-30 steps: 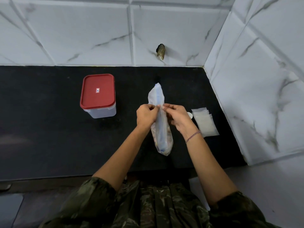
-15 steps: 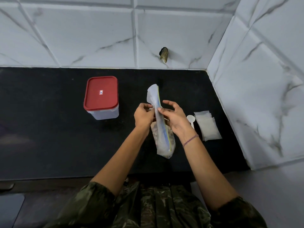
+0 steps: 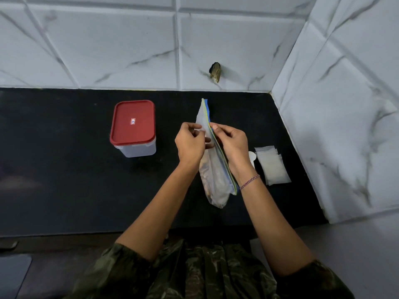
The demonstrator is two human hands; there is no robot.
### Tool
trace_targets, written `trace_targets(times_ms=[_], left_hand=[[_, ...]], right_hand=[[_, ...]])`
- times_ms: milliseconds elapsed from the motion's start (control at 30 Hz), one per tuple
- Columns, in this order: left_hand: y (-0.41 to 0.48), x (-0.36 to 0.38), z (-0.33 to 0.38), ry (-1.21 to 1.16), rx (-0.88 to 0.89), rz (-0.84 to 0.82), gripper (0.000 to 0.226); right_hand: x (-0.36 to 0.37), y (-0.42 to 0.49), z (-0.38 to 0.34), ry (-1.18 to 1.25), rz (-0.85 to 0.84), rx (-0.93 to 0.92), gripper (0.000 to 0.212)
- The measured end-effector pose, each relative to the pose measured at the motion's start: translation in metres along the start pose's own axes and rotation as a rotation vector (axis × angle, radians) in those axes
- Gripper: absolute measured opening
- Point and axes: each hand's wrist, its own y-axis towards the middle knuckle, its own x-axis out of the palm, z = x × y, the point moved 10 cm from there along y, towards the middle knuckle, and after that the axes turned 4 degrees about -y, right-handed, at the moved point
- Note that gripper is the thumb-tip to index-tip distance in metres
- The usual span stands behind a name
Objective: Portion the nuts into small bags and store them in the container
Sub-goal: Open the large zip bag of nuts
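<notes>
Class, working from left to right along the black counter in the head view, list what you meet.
In order: container with red lid → left hand → right hand → white spoon → stack of small bags. The big zip bag overlaps both hands, which pinch it.

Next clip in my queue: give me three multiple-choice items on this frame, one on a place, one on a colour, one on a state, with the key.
1. The small bags lie: A) on the countertop, right of the right hand; B) on the container; C) inside the container.
2. The container's lid is: A) blue; B) red; C) green.
3. The zip bag of nuts is: A) lying flat, untouched; B) inside the container; C) pinched by both hands.
Key: 1 A, they sit on the black surface beside the right wrist; 2 B, plainly red; 3 C, left hand and right hand pinch its zip edge.
</notes>
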Motion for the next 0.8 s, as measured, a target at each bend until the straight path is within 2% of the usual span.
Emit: trace_targets(times_ms=[100, 200, 267, 367, 433, 500, 533, 600, 667, 800], left_hand=[[0.003, 0.006, -0.003, -0.082, -0.083, -0.052, 0.017], [0.006, 0.009, -0.005, -0.078, -0.107, -0.093, 0.026], [0.006, 0.011, -0.006, -0.102, -0.133, -0.118, 0.021], [0.006, 0.017, -0.014, -0.223, -0.237, -0.166, 0.013], [0.004, 0.018, -0.019, -0.302, -0.296, -0.179, 0.009], [0.004, 0.018, -0.024, -0.358, -0.350, -0.163, 0.008], [0.004, 0.018, -0.026, -0.366, -0.376, -0.161, 0.008], [0.004, 0.021, -0.029, -0.345, -0.431, -0.190, 0.009], [0.001, 0.023, -0.035, -0.305, -0.507, -0.213, 0.022], [0.002, 0.015, -0.041, -0.354, -0.570, -0.186, 0.029]], right_hand=[[0.002, -0.001, 0.000, 0.066, -0.076, 0.043, 0.018], [0.006, 0.000, -0.006, -0.016, -0.138, 0.029, 0.018], [0.007, 0.001, -0.009, -0.067, -0.139, 0.008, 0.018], [0.005, 0.000, -0.006, -0.009, -0.092, 0.018, 0.017], [-0.001, -0.003, -0.004, 0.026, -0.011, 0.012, 0.017], [-0.011, 0.000, -0.002, -0.070, 0.084, -0.008, 0.025], [-0.013, 0.003, 0.002, -0.144, 0.088, 0.010, 0.031], [-0.006, 0.006, 0.017, -0.184, -0.016, 0.128, 0.034], [0.004, 0.002, 0.025, -0.130, -0.134, 0.220, 0.024], [-0.001, 0.004, 0.025, -0.093, -0.109, 0.257, 0.012]])
